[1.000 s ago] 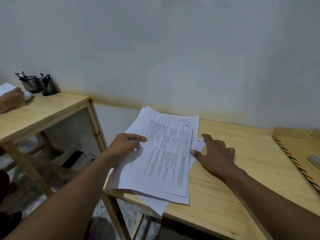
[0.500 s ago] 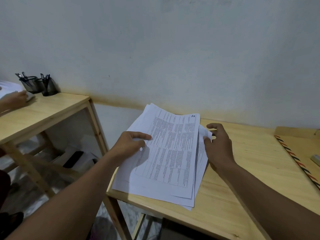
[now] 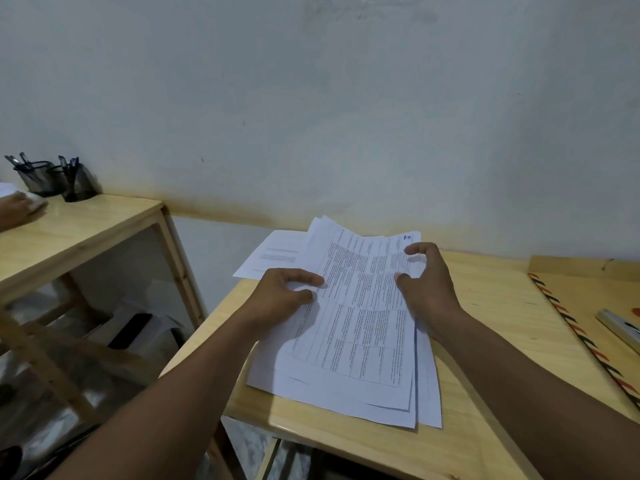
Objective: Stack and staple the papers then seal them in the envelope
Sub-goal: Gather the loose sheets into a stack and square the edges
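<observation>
A loose pile of white printed papers [image 3: 360, 327] lies on the wooden table [image 3: 491, 306], sheets fanned and uneven. My left hand [image 3: 284, 292] grips the pile's left edge, thumb on top. My right hand [image 3: 426, 282] curls over the pile's right edge near the top. One sheet [image 3: 277, 254] sticks out at the far left, past the table's corner. A brown envelope [image 3: 595, 306] with a red and black striped border lies at the right. A grey stapler [image 3: 620, 329] rests on the envelope, partly cut off by the frame.
A second wooden desk [image 3: 76, 233] stands to the left with two black mesh pen holders [image 3: 55, 178] by the wall. Another person's hand [image 3: 15, 209] rests on paper at its far left. A gap with the floor separates the two desks.
Both hands have closed in on the pile's sides and squared it into a neater stack. My right hand moved from flat on the table onto the right edge. The pile shifted right.
</observation>
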`<state>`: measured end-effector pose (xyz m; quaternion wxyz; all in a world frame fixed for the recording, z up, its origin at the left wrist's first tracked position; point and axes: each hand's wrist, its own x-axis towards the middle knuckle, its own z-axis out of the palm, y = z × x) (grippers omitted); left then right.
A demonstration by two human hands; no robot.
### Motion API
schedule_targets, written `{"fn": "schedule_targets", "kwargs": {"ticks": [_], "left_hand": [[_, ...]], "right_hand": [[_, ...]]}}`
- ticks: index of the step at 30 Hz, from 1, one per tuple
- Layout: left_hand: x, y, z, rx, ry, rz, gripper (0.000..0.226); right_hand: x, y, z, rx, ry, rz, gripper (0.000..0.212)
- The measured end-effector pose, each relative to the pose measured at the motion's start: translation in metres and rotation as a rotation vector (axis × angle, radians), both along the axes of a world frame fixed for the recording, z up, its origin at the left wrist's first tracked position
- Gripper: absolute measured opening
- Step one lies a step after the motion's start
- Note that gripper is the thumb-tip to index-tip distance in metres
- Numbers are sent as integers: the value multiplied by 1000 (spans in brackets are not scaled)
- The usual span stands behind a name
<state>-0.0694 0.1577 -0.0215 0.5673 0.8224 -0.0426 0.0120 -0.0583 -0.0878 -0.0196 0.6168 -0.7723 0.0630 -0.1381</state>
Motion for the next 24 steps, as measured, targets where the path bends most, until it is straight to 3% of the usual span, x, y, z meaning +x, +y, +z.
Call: {"fn": "schedule_targets", "kwargs": {"ticks": [4,9,17,21,24], "left_hand": [[2,-4,4,-148,50,32,25],[7,9,14,-439,314,-56,29],[9,40,13,-338,250,63,26],[4,63,9,-306,244,148,31],[1,82,7,-310,272,200,34]], "right_hand": [[1,-4,11,-45,-110,73,33],[9,-6,38,48,-102,118,34],[24,10,40,336,141,161,15],[30,25,12,247,218,105,22],[29,34,-6,66,217,163,30]]}}
